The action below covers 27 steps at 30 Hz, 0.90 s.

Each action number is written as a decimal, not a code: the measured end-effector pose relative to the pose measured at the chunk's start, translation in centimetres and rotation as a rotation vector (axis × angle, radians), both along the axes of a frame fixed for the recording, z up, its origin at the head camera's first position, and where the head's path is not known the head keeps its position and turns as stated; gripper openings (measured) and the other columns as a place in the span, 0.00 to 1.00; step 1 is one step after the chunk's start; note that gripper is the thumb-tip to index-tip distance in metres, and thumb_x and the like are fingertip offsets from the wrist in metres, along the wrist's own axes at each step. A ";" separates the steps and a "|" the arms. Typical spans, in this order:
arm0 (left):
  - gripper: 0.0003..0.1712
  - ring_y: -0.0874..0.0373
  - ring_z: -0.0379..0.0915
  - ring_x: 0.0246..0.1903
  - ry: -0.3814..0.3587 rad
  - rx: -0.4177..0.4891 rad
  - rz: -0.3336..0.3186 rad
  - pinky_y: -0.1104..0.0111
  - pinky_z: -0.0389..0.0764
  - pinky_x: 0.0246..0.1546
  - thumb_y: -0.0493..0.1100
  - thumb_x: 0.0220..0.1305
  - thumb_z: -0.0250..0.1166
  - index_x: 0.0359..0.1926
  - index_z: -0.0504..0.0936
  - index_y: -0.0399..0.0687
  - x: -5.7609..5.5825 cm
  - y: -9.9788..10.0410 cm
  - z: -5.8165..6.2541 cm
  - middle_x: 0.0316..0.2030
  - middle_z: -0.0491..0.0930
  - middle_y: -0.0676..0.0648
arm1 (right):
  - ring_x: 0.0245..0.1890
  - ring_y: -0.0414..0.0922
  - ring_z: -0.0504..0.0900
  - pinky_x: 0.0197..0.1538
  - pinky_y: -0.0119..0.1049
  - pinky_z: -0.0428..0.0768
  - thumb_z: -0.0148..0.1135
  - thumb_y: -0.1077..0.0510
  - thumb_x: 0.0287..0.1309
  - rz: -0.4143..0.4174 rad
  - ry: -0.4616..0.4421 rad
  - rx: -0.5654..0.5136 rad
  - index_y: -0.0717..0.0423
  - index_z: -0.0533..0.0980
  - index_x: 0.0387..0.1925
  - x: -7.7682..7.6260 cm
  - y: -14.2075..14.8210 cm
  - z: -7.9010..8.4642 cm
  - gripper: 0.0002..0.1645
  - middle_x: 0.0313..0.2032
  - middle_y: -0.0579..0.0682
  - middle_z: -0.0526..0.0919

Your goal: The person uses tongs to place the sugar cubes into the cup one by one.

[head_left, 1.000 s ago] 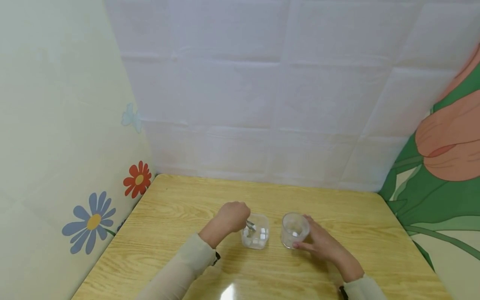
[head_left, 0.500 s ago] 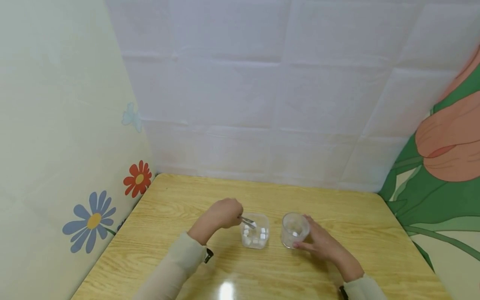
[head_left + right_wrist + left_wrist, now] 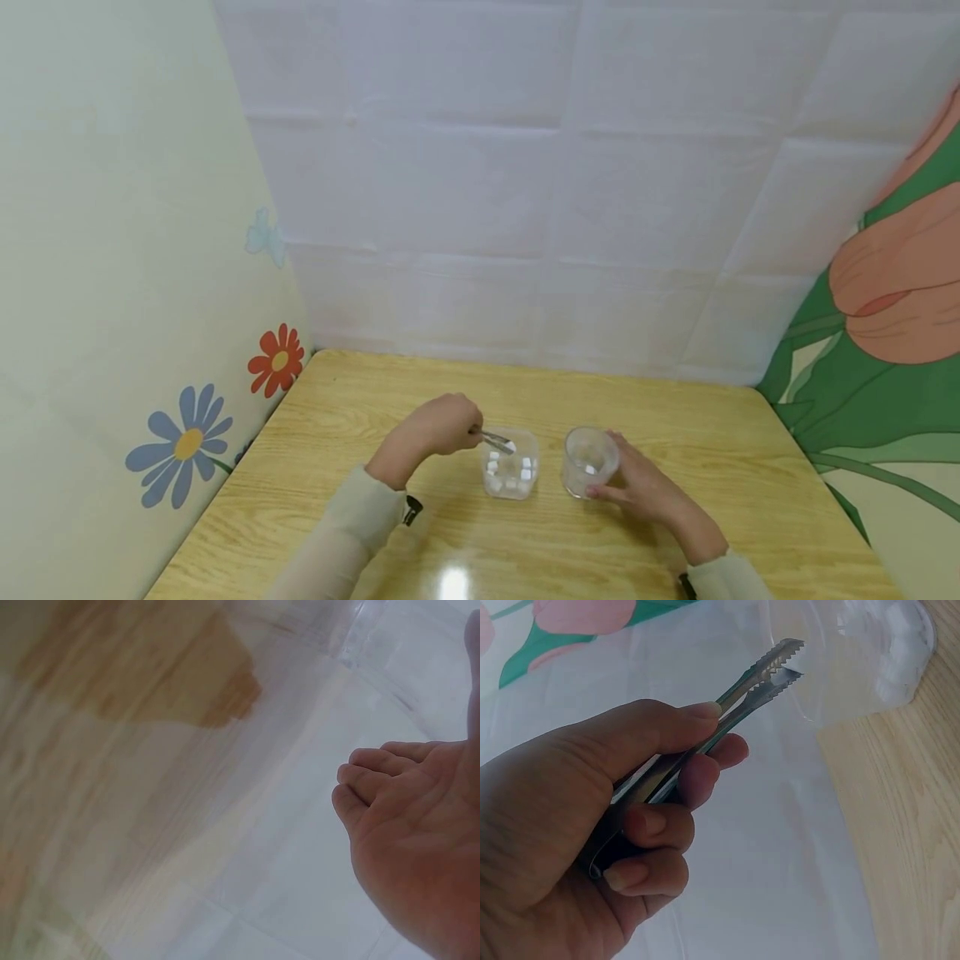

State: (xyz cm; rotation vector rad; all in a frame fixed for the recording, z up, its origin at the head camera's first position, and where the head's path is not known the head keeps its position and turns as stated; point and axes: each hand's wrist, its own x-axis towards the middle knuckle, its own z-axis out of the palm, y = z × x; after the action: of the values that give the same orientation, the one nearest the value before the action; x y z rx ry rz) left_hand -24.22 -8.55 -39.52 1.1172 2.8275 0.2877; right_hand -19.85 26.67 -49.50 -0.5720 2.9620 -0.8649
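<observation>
My left hand (image 3: pixel 441 425) grips small metal tongs (image 3: pixel 495 441), which reach over the left edge of a clear square container (image 3: pixel 507 468). Several white cubes (image 3: pixel 526 474) lie around its floor. In the left wrist view, the tongs' serrated tips (image 3: pixel 786 656) are slightly apart with nothing between them, and curled fingers and thumb hold the arms. My right hand (image 3: pixel 647 485) holds a clear round cup (image 3: pixel 574 477) from its right side, thumb in front, fingers behind it. One white cube (image 3: pixel 591 469) shows inside the cup. The right wrist view shows the palm (image 3: pixel 420 825) and bent fingers.
Container and cup stand a short way apart on a wood-grain table (image 3: pixel 675 417). A white creased sheet (image 3: pixel 480 183) hangs behind the table. Flower-printed panels stand at the left (image 3: pixel 112 250) and right (image 3: pixel 892 333). Black bands circle both wrists.
My left hand has drawn back to the left, and the tongs now lie flatter over the container's edge instead of deeper in it. The right hand and cup have stayed put.
</observation>
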 end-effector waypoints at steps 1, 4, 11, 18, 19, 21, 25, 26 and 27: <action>0.27 0.66 0.47 0.15 -0.003 0.006 -0.003 0.73 0.56 0.20 0.41 0.71 0.64 0.15 0.64 0.57 0.0 0.0 0.1 0.13 0.55 0.58 | 0.71 0.73 0.56 0.66 0.70 0.59 0.72 0.35 0.55 -0.001 -0.002 0.000 0.72 0.54 0.74 0.0 0.0 0.0 0.63 0.71 0.75 0.58; 0.27 0.66 0.47 0.14 -0.011 0.023 -0.012 0.73 0.56 0.20 0.41 0.71 0.64 0.15 0.65 0.57 0.1 0.0 0.4 0.13 0.55 0.58 | 0.71 0.73 0.56 0.67 0.70 0.59 0.71 0.36 0.55 -0.001 0.001 0.005 0.72 0.54 0.74 0.0 0.0 0.0 0.62 0.71 0.75 0.58; 0.28 0.67 0.47 0.14 -0.015 0.057 -0.028 0.74 0.56 0.20 0.42 0.71 0.65 0.15 0.63 0.57 0.2 0.0 0.8 0.12 0.55 0.58 | 0.72 0.73 0.56 0.67 0.69 0.58 0.72 0.36 0.55 -0.001 0.000 0.005 0.71 0.56 0.73 -0.1 0.1 -0.1 0.62 0.71 0.75 0.58; 0.26 0.66 0.48 0.14 -0.031 0.080 -0.028 0.73 0.57 0.20 0.44 0.72 0.65 0.16 0.65 0.57 0.0 0.2 0.8 0.13 0.55 0.58 | 0.72 0.72 0.55 0.68 0.69 0.58 0.72 0.36 0.55 0.003 -0.001 -0.004 0.71 0.56 0.73 0.0 0.0 0.0 0.61 0.71 0.75 0.58; 0.26 0.66 0.48 0.15 -0.032 0.080 -0.029 0.73 0.58 0.21 0.44 0.72 0.65 0.16 0.65 0.57 -0.1 0.2 0.9 0.13 0.55 0.58 | 0.72 0.72 0.55 0.68 0.69 0.58 0.72 0.36 0.55 0.002 -0.005 -0.004 0.71 0.56 0.73 0.0 0.0 0.0 0.61 0.71 0.75 0.58; 0.26 0.66 0.48 0.15 -0.030 0.081 -0.033 0.73 0.58 0.21 0.44 0.72 0.65 0.16 0.66 0.57 -0.2 0.3 0.9 0.14 0.55 0.58 | 0.72 0.72 0.55 0.68 0.69 0.58 0.71 0.35 0.55 -0.001 -0.010 -0.004 0.70 0.56 0.74 0.0 0.0 0.1 0.61 0.72 0.75 0.58; 0.23 0.67 0.50 0.15 -0.035 0.099 -0.040 0.74 0.61 0.22 0.43 0.72 0.64 0.17 0.70 0.56 -0.3 0.5 1.0 0.13 0.58 0.58 | 0.72 0.72 0.55 0.68 0.69 0.58 0.71 0.35 0.55 -0.004 -0.018 0.005 0.70 0.56 0.74 0.0 -0.1 0.1 0.61 0.72 0.74 0.57; 0.22 0.67 0.52 0.15 -0.036 0.103 -0.042 0.74 0.61 0.22 0.43 0.72 0.64 0.18 0.72 0.56 -0.3 0.5 1.0 0.13 0.59 0.59 | 0.72 0.72 0.55 0.68 0.69 0.58 0.71 0.35 0.56 -0.003 -0.020 0.007 0.70 0.55 0.74 0.0 0.0 0.1 0.61 0.72 0.74 0.57; 0.21 0.68 0.53 0.14 -0.037 0.106 -0.043 0.74 0.62 0.22 0.42 0.72 0.64 0.18 0.74 0.55 -0.3 0.6 1.1 0.13 0.61 0.59 | 0.72 0.72 0.55 0.68 0.69 0.58 0.71 0.35 0.56 -0.003 -0.021 0.007 0.70 0.55 0.74 0.0 0.0 0.1 0.61 0.72 0.74 0.57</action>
State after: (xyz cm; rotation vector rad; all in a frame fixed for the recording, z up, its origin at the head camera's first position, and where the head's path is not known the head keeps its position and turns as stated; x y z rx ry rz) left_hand -24.48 -7.97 -38.43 1.1786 2.7812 0.4551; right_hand -19.82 26.63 -49.43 -0.5548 2.9470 -0.8546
